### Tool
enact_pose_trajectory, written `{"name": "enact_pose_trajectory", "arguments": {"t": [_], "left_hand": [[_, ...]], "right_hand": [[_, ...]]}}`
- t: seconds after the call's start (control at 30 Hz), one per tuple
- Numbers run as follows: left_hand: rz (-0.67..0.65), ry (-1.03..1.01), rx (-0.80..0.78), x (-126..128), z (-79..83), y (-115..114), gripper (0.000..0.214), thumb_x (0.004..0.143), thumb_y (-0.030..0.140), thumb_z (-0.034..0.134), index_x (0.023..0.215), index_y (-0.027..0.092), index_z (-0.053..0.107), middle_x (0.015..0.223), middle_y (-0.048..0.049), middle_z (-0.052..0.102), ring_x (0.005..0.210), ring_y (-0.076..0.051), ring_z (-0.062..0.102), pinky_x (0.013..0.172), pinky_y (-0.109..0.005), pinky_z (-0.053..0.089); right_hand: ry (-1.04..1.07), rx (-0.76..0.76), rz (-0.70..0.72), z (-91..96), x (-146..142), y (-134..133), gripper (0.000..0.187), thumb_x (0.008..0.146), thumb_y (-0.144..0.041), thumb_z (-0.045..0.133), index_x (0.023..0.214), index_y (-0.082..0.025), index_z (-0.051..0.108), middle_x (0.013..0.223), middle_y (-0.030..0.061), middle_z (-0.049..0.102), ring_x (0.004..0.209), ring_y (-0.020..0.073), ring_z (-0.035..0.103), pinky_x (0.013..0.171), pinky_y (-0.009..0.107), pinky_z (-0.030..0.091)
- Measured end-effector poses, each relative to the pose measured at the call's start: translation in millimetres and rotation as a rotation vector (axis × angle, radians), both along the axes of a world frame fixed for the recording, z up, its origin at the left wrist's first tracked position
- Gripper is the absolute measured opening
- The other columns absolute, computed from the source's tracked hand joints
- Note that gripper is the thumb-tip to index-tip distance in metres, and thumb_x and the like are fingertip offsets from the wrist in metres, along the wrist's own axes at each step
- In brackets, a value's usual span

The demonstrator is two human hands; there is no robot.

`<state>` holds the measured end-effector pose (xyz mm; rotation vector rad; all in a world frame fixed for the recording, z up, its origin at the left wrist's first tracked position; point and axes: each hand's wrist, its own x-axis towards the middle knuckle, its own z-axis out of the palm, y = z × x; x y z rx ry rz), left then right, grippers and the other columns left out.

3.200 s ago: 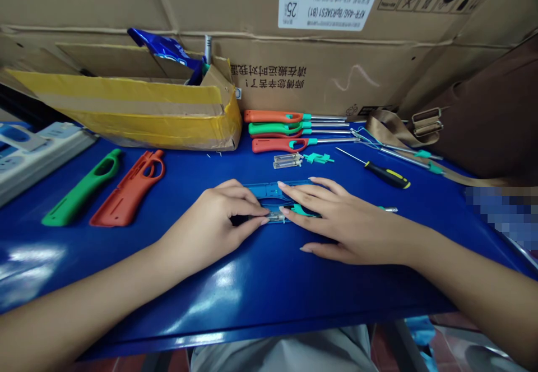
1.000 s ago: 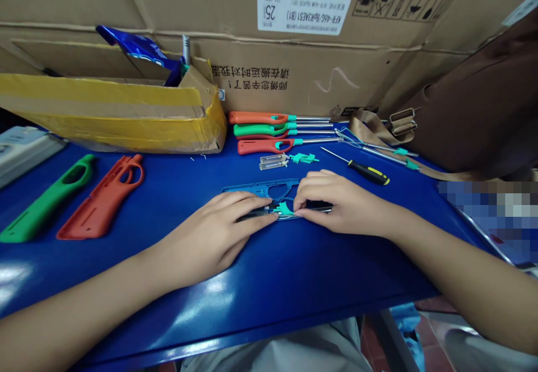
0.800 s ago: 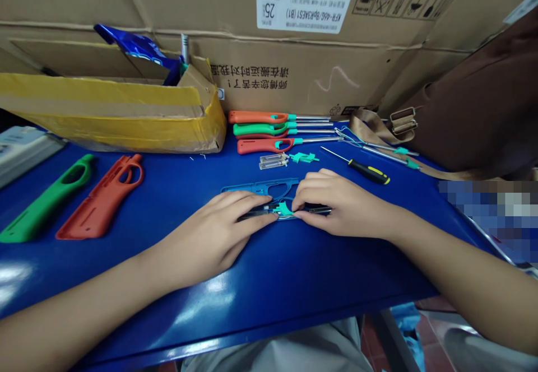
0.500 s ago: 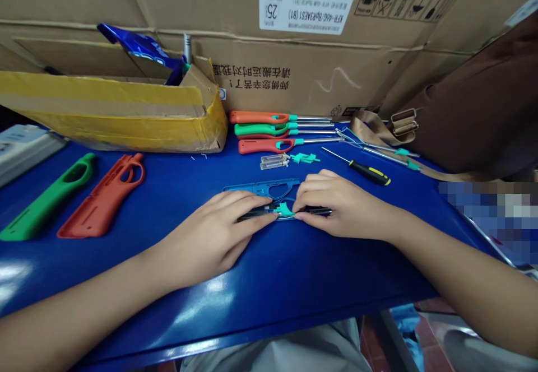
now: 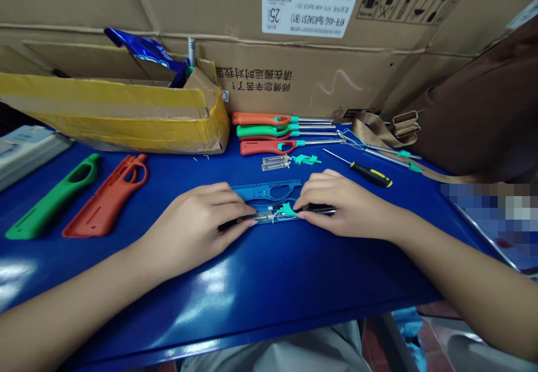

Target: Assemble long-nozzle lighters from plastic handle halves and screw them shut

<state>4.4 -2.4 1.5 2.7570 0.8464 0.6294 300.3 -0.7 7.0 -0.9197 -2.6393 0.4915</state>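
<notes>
A blue lighter shell half [image 5: 269,191] lies open on the blue table [image 5: 260,282] in front of me. A clear tube with a teal trigger [image 5: 286,210] and a metal rod rests in its near edge. My left hand [image 5: 197,226] pinches the left end of that inner assembly, fingers closed. My right hand [image 5: 340,204] is curled over the right end, fingertips pressed on the rod beside the teal trigger.
A green shell [image 5: 54,195] and an orange shell [image 5: 107,195] lie at left. Finished lighters [image 5: 269,132], clear tubes [image 5: 275,162], teal parts [image 5: 306,159], a screwdriver [image 5: 370,173] and loose rods lie behind. A taped carton [image 5: 117,111] stands back left, a brown bag [image 5: 483,114] at right.
My left hand has slid a little left and curled from flat fingers into a pinch on the assembly's left end. My right hand stays on the right end.
</notes>
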Motion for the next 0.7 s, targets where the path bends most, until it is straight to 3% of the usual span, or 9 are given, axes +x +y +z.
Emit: {"name": "enact_pose_trajectory", "arguments": {"t": [0.17,0.33,0.47,0.6,0.7], "left_hand": [[0.025,-0.058,-0.135,-4,6.2,5,0.018,0.095,0.03,0.067,0.107,0.022,0.078,0.094,-0.0039,0.078,0.086,-0.019,0.069,0.078,-0.031,0.056],[-0.063,0.04,-0.253,-16,18.2,17,0.023,0.091,0.026,0.068,0.112,0.027,0.077,0.096,-0.0023,0.078,0.087,-0.018,0.07,0.08,-0.028,0.059],[-0.051,0.07,-0.286,-22,16.4,23,0.024,0.091,0.028,0.071,0.114,0.03,0.077,0.101,-0.0007,0.076,0.085,-0.015,0.071,0.08,-0.025,0.058],[-0.064,0.046,-0.27,-21,12.2,23,0.024,0.091,0.029,0.071,0.115,0.028,0.077,0.099,-0.0014,0.076,0.086,-0.016,0.07,0.08,-0.026,0.057],[-0.083,-0.023,-0.206,-17,11.1,21,0.026,0.091,0.029,0.072,0.117,0.024,0.075,0.105,-0.0034,0.077,0.098,-0.019,0.068,0.091,-0.032,0.056]], "right_hand": [[0.065,0.092,-0.055,-1.6,4,5,0.017,0.1,-0.026,0.057,0.109,-0.021,0.071,0.104,0.0075,0.073,0.098,0.0214,0.063,0.09,0.04,0.043],[-0.047,0.195,-0.112,-2.6,7,9,0.033,0.101,-0.019,0.051,0.127,-0.028,0.069,0.127,0.0108,0.065,0.114,0.0275,0.058,0.095,0.048,0.044],[-0.12,0.191,-0.094,-4.2,8,10,0.043,0.098,-0.011,0.049,0.13,-0.031,0.069,0.135,0.0104,0.061,0.121,0.0301,0.055,0.099,0.052,0.043],[-0.109,0.21,-0.102,-8.9,9,12,0.031,0.1,-0.019,0.053,0.121,-0.029,0.073,0.134,0.0109,0.061,0.122,0.0307,0.054,0.099,0.052,0.044],[-0.092,0.204,-0.12,-10.6,11,13,0.017,0.1,-0.027,0.058,0.108,-0.024,0.072,0.13,0.0113,0.062,0.12,0.0301,0.056,0.098,0.05,0.045]]}}
